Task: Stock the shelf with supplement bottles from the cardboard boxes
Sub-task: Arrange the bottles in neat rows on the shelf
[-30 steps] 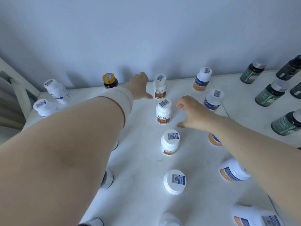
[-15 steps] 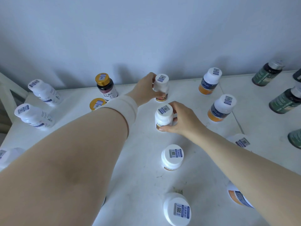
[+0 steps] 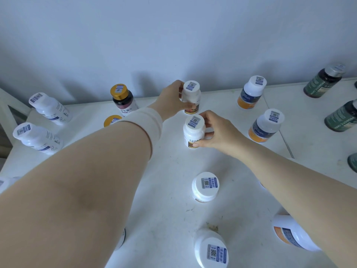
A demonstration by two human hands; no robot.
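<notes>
Stocking looks well advanced: over 10 bottles stand on the shelf (image 3: 164,190). The left hand (image 3: 172,97) grips the rear white bottle (image 3: 191,91); the right hand (image 3: 218,132) grips the front white bottle (image 3: 194,130). No boxes are visible, so the remainder is unknown.

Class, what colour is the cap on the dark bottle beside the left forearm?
Gold, on the dark bottle; seen in the head view.
</notes>
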